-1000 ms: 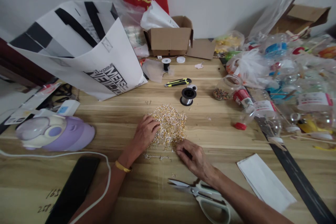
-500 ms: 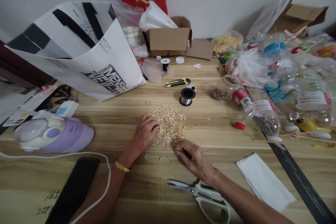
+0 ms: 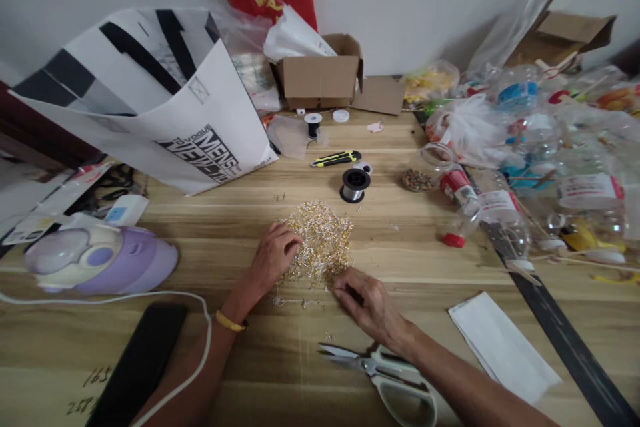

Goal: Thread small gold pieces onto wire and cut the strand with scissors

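A loose heap of tiny gold and silver metal pieces [image 3: 320, 237] lies mid-table. At its left edge is my left hand [image 3: 271, 259], thumb and fingers drawn together against the pieces. My right hand [image 3: 369, 300] rests at the heap's lower right edge, its thumb and forefinger pinched; anything between the fingertips is too small to make out. A thin silver chain-like strand [image 3: 300, 301] lies just below the heap, between the hands. Open-bladed scissors [image 3: 370, 365] with pale handles lie under my right forearm, and a few small bits [image 3: 328, 336] sit above their tips.
Beyond the heap are a wire spool [image 3: 355, 185], a yellow-black utility knife [image 3: 335, 159] and a black thread spool [image 3: 313, 125]. Plastic bottles [image 3: 497, 203] crowd the right. A folded white paper [image 3: 504, 347] lies nearer. Leftward are a black phone [image 3: 137, 363], a white cable [image 3: 205, 340] and a purple device [image 3: 135, 260].
The camera view has shifted very slightly. Both hands stay at the edges of the heap with almost the same finger pose.
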The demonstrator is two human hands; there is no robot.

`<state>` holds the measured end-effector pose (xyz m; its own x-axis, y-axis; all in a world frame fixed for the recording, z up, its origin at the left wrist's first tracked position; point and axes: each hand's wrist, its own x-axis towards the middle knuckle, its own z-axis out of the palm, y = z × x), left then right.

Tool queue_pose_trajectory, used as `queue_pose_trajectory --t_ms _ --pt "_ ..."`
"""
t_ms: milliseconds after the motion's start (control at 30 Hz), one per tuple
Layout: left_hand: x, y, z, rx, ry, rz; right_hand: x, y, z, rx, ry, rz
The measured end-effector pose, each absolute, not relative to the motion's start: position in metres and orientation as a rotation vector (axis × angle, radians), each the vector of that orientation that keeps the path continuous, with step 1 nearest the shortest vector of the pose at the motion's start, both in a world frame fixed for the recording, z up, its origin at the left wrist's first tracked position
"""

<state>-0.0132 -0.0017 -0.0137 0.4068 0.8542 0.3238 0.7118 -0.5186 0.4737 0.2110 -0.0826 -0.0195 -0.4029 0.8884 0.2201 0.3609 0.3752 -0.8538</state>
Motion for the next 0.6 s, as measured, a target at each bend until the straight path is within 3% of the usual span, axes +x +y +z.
queue_pose_trajectory --t_ms 600 --pt "-0.0113 -0.0015 -0.0145 2.407 1.41 0.728 0.2117 -0.0821 -0.0203 -1.061 -1.946 0.958"
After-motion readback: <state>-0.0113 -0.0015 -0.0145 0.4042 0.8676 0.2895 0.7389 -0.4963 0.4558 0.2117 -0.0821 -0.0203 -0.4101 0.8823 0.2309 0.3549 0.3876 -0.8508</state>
